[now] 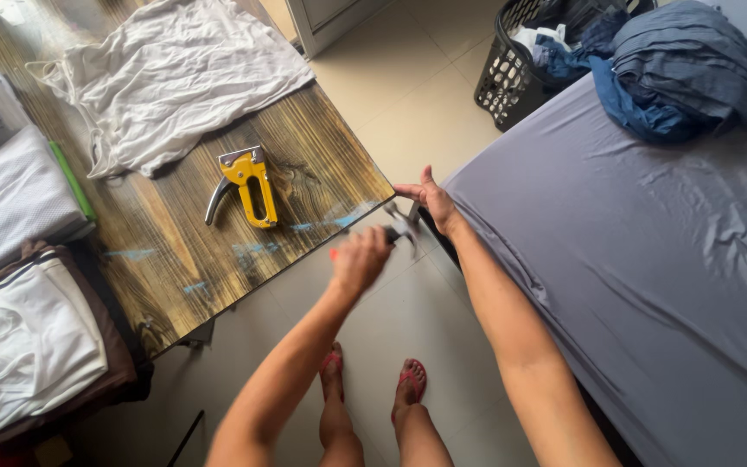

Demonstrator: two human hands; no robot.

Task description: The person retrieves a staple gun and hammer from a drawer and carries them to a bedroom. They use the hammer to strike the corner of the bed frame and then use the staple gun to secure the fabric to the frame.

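My left hand (361, 258) is closed around a small dark tool (398, 227) with metal jaws and a red-tipped handle, blurred by motion, held above the floor between the table and the bed. My right hand (430, 196) rests with fingers spread on the corner of the grey-sheeted bed (650, 251). A yellow staple gun (248, 185) lies on the wooden table (322, 164), to the left of both hands.
A white garment (170, 78) is spread on the table's far part. Folded white and brown clothes (19, 337) lie at the left. A black laundry basket (516, 73) and a heap of grey-blue clothes (685, 69) sit at the upper right. My feet in red sandals (373, 380) stand on beige tiles.
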